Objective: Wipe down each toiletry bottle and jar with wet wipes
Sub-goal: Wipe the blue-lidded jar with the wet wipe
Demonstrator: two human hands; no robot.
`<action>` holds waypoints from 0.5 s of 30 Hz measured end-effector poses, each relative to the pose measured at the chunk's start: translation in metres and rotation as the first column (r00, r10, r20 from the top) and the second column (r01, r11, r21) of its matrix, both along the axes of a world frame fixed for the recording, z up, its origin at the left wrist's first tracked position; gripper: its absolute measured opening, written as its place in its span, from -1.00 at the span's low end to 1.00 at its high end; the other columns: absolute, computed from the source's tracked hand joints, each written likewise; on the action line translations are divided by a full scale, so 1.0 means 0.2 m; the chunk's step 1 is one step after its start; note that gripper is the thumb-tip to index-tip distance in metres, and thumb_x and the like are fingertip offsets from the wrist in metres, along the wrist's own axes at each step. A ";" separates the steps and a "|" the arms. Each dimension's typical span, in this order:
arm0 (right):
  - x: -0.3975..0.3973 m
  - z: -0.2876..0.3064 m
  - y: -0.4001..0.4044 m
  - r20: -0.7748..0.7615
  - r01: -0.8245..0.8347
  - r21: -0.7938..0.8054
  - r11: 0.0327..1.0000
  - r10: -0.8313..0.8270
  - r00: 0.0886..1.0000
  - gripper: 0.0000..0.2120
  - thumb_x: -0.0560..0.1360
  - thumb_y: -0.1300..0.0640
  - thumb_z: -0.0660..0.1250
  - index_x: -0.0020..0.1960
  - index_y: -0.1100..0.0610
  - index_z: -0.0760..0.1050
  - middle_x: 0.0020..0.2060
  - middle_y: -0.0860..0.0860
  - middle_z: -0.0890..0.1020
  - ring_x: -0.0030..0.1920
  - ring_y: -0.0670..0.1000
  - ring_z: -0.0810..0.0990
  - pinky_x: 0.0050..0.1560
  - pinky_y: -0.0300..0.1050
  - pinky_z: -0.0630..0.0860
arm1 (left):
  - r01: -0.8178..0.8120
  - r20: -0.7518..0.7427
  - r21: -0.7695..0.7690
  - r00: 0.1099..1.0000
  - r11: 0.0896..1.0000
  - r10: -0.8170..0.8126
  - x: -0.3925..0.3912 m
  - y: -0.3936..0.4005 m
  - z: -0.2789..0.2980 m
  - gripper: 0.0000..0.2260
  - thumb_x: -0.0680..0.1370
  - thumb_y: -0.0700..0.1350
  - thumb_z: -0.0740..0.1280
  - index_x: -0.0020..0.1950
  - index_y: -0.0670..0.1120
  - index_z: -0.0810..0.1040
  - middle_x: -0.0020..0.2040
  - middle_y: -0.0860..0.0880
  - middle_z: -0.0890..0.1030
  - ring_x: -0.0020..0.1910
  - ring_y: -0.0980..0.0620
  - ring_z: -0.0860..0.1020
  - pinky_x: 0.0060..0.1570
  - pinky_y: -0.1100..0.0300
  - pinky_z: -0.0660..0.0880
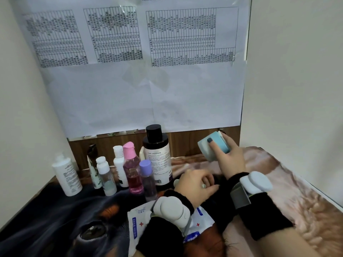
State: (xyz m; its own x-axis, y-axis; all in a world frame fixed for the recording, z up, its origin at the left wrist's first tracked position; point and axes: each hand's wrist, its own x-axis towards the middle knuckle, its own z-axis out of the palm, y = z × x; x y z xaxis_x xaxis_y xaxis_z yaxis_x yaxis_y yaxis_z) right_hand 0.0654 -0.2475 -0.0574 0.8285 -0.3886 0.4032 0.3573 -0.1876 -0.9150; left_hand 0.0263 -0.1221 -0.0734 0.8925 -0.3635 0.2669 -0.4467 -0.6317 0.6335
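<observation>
1. My right hand (230, 156) holds a blue-and-white jar (213, 147) tilted in the air, fingers wrapped around it, far right, near the wooden back panel (194, 141).
2. My left hand (194, 184) rests low at centre, fingers curled narrow; whether it holds anything, I cannot tell.
3. The wet wipes pack (137, 223) lies near me, partly under my left wrist.
4. The bottles stand in a cluster at far left: white bottle (66, 175), pink-capped bottle (131, 169), purple-capped bottle (148, 179), tall black-capped bottle (157, 154), all close together.
5. The printed cloth (287, 186) to the right of my hands lies bare out to the table's right edge.
</observation>
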 end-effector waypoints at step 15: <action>-0.04 -0.07 0.12 0.115 -0.207 -0.314 0.926 0.254 0.960 -0.52 0.36 -0.12 0.38 0.23 0.03 0.51 0.13 -0.09 0.60 0.19 -0.14 0.53 0.26 -0.14 0.45 | -0.361 0.223 -0.176 0.891 0.916 0.395 0.04 0.06 0.00 -0.38 0.35 -0.03 0.33 0.40 0.00 0.28 0.28 0.01 0.41 0.21 -0.05 0.47 0.09 0.01 0.49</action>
State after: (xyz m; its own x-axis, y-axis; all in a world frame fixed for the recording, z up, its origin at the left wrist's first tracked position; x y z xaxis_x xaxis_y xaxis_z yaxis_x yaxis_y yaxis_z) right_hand 0.0568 -0.2231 -0.0723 0.8011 -0.0377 0.5973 0.5524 -0.3376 -0.7622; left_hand 0.0348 -0.1099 -0.0733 0.8537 0.0396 0.5192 -0.3436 -0.7064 0.6188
